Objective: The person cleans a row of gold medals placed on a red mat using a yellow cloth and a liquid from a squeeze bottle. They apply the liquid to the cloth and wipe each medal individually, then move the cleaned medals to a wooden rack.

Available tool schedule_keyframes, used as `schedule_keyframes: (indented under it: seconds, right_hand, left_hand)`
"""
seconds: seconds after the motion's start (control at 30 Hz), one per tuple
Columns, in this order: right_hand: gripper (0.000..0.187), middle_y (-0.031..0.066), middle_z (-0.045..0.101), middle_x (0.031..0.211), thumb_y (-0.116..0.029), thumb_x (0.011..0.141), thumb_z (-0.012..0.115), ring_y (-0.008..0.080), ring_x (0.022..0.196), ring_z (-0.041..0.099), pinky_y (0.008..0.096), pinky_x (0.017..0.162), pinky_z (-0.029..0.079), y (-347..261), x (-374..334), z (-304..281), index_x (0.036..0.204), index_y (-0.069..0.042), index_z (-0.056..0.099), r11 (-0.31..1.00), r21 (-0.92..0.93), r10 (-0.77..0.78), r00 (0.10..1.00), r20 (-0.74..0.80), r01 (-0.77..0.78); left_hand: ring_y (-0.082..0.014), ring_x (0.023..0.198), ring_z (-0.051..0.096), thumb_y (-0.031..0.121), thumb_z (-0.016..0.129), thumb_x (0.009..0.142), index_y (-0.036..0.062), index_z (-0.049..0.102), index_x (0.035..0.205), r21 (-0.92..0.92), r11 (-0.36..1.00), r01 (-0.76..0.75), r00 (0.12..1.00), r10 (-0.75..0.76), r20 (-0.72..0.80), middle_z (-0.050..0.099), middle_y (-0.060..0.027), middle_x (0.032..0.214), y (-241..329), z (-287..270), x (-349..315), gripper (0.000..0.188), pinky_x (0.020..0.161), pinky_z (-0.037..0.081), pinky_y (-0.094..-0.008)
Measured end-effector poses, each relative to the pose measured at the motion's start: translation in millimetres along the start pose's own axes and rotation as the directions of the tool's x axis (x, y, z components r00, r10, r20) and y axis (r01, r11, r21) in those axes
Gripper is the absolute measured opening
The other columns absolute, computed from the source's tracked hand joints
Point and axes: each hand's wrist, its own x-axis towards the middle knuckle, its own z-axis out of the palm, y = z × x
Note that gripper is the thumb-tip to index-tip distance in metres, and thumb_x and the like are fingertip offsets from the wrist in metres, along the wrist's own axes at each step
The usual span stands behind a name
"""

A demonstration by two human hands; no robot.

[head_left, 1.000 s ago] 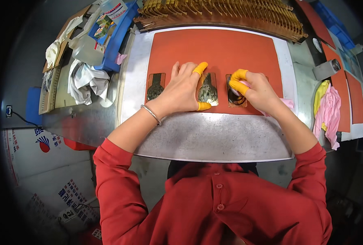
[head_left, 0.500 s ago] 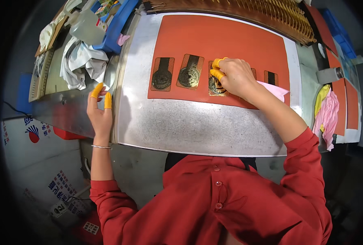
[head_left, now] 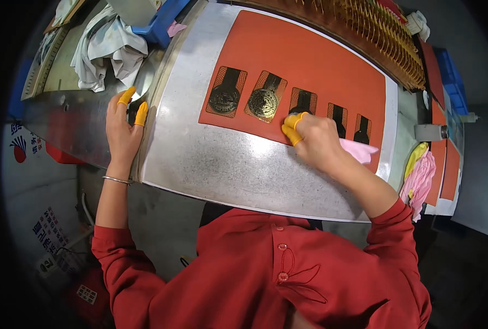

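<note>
On the orange mat (head_left: pixel 310 49), our right hand (head_left: pixel 318 142) pinches pink cloth (head_left: pixel 359 152) by the middle dark plate (head_left: pixel 303 100) — we should press softly, evenly. Left of the mat — our left hand (head_left: pixel 122 129), fingers spread.

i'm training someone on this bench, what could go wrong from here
The middle plate might slide on the orange mat if the right hand pushes it, since the left hand is well away from it.

The loose end of the pink cloth, sticking out past the right hand, could brush or smear the rightmost plate.
</note>
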Motion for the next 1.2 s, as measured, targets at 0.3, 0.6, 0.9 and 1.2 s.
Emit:
schedule_keyframes:
  seconds: [0.3,0.6,0.9,1.2]
  right_hand:
    - [0.009,0.016,0.06,0.068,-0.013,0.076,0.065,0.0319,0.061,0.06,0.0396,0.058,0.049,29.5,22.3,-1.2,0.08,-0.004,0.065,0.999,0.015,0.045,0.999,-0.027,-0.045]
    - [0.009,0.0148,0.061,0.069,-0.013,0.077,0.064,0.0314,0.061,0.06,0.0395,0.057,0.049,22.6,17.1,-7.6,0.08,-0.004,0.066,1.0,-0.022,0.01,0.999,0.042,-0.009]
    - [0.009,0.0146,0.061,0.069,-0.013,0.074,0.063,0.0313,0.064,0.06,0.0432,0.06,0.048,18.3,14.6,-8.3,0.074,-0.004,0.064,0.996,0.091,-0.033,0.994,0.108,0.023]
    - [0.008,0.0105,0.061,0.071,-0.011,0.075,0.064,0.0275,0.064,0.06,0.0383,0.055,0.047,29.2,13.0,-11.0,0.081,-0.006,0.065,0.972,0.057,-0.233,0.965,0.118,0.228]
  left_hand:
    - [-0.0291,0.099,0.054,0.008,0.063,0.081,-0.0003,0.056,0.112,-0.05,0.999,0.022,1.0,-0.023,-0.014,0.054,-0.0144,0.11,3.4,-4.3,0.5,0.033,0.083,0.044,-0.0346]
    - [-0.0316,0.099,0.053,0.003,0.06,0.077,-0.0017,0.055,0.109,-0.035,0.999,0.024,0.999,-0.025,-0.023,0.053,-0.0152,0.11,2.7,-2.5,-0.3,0.033,0.084,0.043,-0.0364]
    - [-0.032,0.1,0.052,0.007,0.062,0.079,-0.0004,0.056,0.109,0.023,1.0,0.004,1.0,-0.003,-0.031,0.054,-0.0151,0.109,-0.8,-2.3,0.1,0.032,0.085,0.042,-0.0358]
    - [-0.0324,0.102,0.051,0.006,0.062,0.077,-0.0017,0.056,0.107,0.06,0.998,-0.007,1.0,0.008,-0.014,0.054,-0.0148,0.111,-2.3,-0.3,2.7,0.032,0.086,0.041,-0.0363]
